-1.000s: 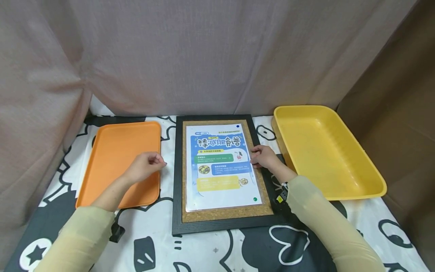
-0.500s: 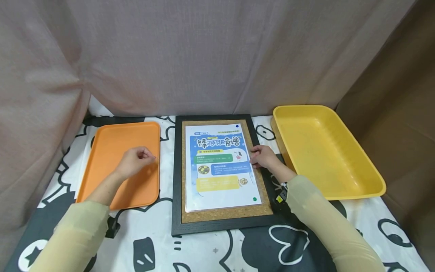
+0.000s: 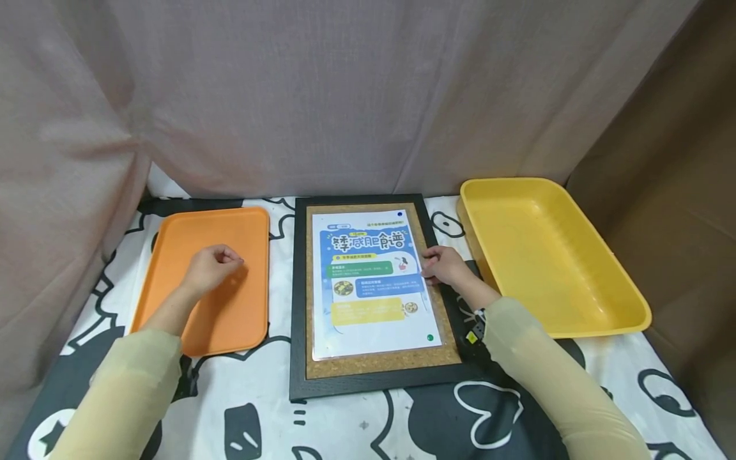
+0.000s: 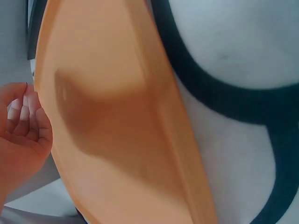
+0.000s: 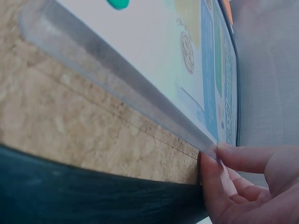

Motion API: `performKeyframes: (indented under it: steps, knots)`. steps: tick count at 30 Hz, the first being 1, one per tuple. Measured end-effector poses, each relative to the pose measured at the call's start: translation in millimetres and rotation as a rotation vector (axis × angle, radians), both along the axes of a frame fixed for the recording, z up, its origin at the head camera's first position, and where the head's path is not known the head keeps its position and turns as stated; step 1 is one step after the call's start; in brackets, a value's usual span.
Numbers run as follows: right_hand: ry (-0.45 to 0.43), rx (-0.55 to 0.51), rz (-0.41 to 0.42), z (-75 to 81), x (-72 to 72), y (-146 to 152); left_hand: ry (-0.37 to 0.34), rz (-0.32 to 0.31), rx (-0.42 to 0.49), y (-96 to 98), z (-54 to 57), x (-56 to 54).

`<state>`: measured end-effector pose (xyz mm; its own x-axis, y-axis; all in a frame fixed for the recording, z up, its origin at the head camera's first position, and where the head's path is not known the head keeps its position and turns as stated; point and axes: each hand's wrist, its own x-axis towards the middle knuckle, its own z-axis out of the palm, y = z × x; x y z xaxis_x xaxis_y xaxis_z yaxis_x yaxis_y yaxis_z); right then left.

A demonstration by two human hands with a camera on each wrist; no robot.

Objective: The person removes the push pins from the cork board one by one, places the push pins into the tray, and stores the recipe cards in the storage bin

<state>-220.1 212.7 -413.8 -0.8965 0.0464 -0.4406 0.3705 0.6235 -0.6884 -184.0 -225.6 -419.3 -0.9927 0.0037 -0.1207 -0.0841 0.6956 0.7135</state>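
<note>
In the head view, a laminated poster (image 3: 374, 335) with blue, green and yellow blocks lies on a cork board (image 3: 379, 364) with a black frame (image 3: 368, 384). My right hand (image 3: 445, 265) pinches the poster's right edge between thumb and fingers. In the right wrist view the clear plastic border (image 5: 112, 88) runs up to those fingertips, a little raised from the cork. My left hand (image 3: 209, 268) is above the orange tray (image 3: 247, 332), its fingers curled and thumb near the index fingertip. No object shows between them. A blue dot (image 3: 400, 214) and a green dot (image 3: 430, 337) mark the poster's right corners.
A deep yellow tub (image 3: 552, 255) stands to the right of the board, behind my right forearm. Under everything is a black-and-white patterned cloth (image 3: 345, 428). A grey-brown curtain (image 3: 345, 96) hangs along the back and sides.
My left hand has moved left, from the orange tray's right edge to over its middle. The right hand keeps its grip on the poster's edge.
</note>
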Motion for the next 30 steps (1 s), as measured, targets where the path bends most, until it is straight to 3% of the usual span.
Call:
performKeyframes:
  steps: [6, 16, 30]
  knots:
    - [-0.002, -0.009, -0.009, -1.2, -0.5, 0, 0.02, 0.042, -0.03, -4.2, -4.8, -4.7]
    - [-0.01, 0.0, -0.015, -1.2, -1.0, 0, -0.037, 0.089, -0.013, -7.7, -11.9, -8.7]
    - [-0.002, 0.003, 0.008, -0.2, 0.5, 1, -0.045, 0.076, -0.038, -6.4, -16.6, -10.9]
